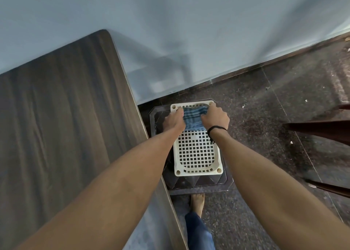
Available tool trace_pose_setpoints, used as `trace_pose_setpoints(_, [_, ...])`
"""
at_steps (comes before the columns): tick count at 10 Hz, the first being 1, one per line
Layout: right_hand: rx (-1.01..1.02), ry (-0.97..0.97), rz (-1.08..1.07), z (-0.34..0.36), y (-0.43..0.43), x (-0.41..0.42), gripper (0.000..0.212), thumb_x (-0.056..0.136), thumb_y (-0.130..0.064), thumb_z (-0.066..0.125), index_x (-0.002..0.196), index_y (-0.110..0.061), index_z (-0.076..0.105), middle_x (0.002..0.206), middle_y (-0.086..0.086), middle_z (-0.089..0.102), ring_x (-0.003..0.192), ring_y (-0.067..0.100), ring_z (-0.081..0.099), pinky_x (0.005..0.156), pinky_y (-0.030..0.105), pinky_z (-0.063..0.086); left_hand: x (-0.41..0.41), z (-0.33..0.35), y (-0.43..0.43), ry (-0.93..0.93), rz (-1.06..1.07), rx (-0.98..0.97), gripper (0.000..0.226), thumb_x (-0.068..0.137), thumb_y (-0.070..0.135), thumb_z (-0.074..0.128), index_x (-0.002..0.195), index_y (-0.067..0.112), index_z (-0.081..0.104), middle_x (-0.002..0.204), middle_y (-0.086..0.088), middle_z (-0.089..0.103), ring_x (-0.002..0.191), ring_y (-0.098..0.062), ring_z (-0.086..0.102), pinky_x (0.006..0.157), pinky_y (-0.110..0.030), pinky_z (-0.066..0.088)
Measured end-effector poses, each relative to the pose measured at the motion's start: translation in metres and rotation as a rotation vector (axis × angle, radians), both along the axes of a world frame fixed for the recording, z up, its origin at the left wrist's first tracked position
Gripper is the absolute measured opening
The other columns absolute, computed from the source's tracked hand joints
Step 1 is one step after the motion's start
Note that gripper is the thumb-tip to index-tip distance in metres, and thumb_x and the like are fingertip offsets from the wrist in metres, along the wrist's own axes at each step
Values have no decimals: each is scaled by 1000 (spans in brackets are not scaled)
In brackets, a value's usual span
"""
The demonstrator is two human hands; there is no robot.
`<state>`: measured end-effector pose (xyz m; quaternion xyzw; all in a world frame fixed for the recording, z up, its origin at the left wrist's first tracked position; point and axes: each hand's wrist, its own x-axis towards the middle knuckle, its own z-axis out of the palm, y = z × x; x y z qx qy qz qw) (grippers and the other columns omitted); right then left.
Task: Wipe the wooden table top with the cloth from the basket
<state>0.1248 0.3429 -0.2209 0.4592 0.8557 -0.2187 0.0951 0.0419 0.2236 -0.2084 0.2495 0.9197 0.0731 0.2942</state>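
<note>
A blue checked cloth (pixel 193 118) lies in the far end of a cream perforated plastic basket (pixel 197 153). The basket stands on a dark stool (pixel 198 183) to the right of the dark wooden table top (pixel 62 117). My left hand (pixel 175 120) grips the cloth's left side. The cloth's right side is gripped by my right hand (pixel 216 117), which wears a black wrist band. Both hands are down inside the basket, and the cloth's ends are hidden under my fingers.
A pale blue wall (pixel 189 32) runs behind the table and the stool. The floor (pixel 265 136) is dark speckled stone. Dark wooden furniture legs (pixel 322 130) jut in from the right. My bare foot (pixel 197 202) stands just in front of the stool.
</note>
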Motion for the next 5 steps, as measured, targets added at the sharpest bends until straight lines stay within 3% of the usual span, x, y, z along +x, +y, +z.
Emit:
trace_pose_setpoints(2, [180,1,196,-4,3,9,25,96,-14,51,121,-14,45,107,13,65,85,37,67,65,42,48,1,9,-5,-41,-15,-55,25,102,16,48,126,21,43,103,-7,60,83,-22,56,57,-29,37])
trace_pose_setpoints(3, [159,2,262,3,-1,13,31,97,-9,45,127,-17,49,116,14,59,89,38,66,71,46,51,-2,23,-8,-155,0,-73,43,98,17,57,136,24,38,98,-7,60,89,-26,62,68,-36,48])
trace_pose_setpoints(4, [86,0,196,31,-5,15,32,94,-8,46,124,-16,56,120,13,57,93,38,65,73,44,51,-14,48,-6,-225,42,-71,55,91,16,65,140,20,39,106,-12,65,92,-31,68,81,-44,59])
trace_pose_setpoints(5, [71,67,126,64,-11,9,27,94,-11,48,117,-12,62,120,12,58,95,35,64,78,43,53,-33,91,2,-221,56,115,61,91,25,67,144,21,39,121,-12,64,94,-30,69,88,-45,58])
